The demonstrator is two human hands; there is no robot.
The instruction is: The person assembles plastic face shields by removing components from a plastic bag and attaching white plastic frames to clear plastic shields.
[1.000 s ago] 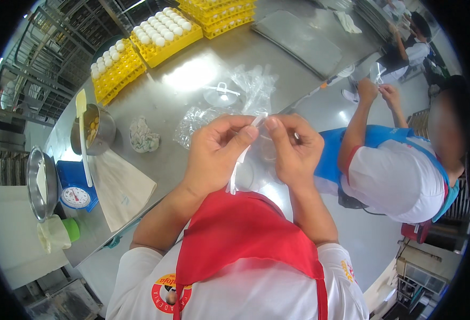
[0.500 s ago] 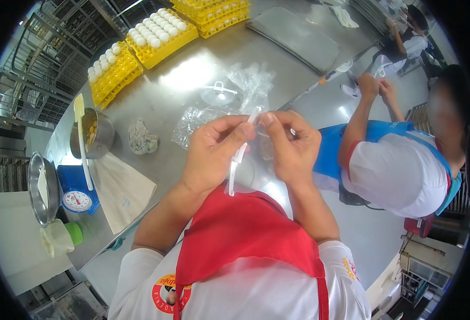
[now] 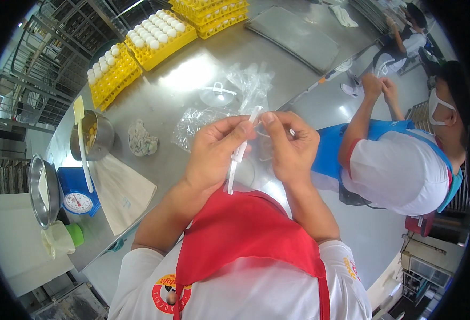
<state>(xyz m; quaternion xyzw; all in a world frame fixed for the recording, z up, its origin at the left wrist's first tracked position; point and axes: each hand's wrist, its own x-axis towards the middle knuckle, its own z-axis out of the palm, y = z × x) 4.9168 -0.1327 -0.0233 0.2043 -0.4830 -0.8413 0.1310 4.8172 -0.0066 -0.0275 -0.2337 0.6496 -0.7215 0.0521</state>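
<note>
Between my hands, above the steel table, is a clear mouth shield with a white plastic frame (image 3: 237, 156); its long white strip slants down toward my red apron. My left hand (image 3: 205, 152) is closed, pinching the strip between thumb and fingers. My right hand (image 3: 294, 152) is closed too, its thumb and forefinger pressed together at the upper end. A small white tip (image 3: 292, 132) pokes out from the right fingers; what it joins is hidden. Beyond my hands, a similar clear shield (image 3: 219, 95) lies on the table beside crumpled clear plastic bags (image 3: 251, 80).
Yellow trays of white eggs (image 3: 163, 45) line the far left. Nearer stand a steel pot (image 3: 102, 133), a crumpled cloth (image 3: 142, 140), a blue dial scale (image 3: 78, 197) and a steel bowl (image 3: 38, 186). At right, a co-worker (image 3: 392, 160) in a blue apron handles a similar shield.
My hands keep the same grip, with only a tiny shift of the right one to the left. The co-worker's hands have moved slightly to the right.
</note>
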